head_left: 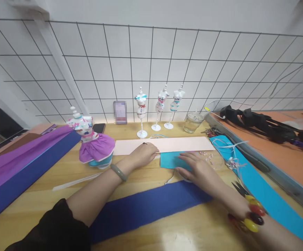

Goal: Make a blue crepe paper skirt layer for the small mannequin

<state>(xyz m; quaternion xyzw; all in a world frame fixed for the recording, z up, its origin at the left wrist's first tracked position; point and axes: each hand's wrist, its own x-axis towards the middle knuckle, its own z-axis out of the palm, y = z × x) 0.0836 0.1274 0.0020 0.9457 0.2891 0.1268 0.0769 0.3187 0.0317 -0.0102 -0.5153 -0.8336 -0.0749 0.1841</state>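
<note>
My left hand (145, 152) lies over the lower edge of a pale pink fabric strip (185, 143). Its fingers are bent and close together; what they pinch, if anything, is hidden. Just right of it is a short turquoise fabric piece (169, 160). My right hand (197, 167) reaches across that piece, palm down, with thumb and fingers apart. A dark blue strip (148, 209) runs below both hands. Left of my left forearm stands a mini dress form (83, 127) wearing a purple skirt (98, 146) over a turquoise layer.
Three mini dress forms (141, 108) stand at the back, beside a glass (193, 122) and a phone (120, 112). Scissors (240, 189) and a long turquoise strip (269, 193) lie right. Purple fabric (31, 150) is at left. Small beads (207, 157) lie near my right hand.
</note>
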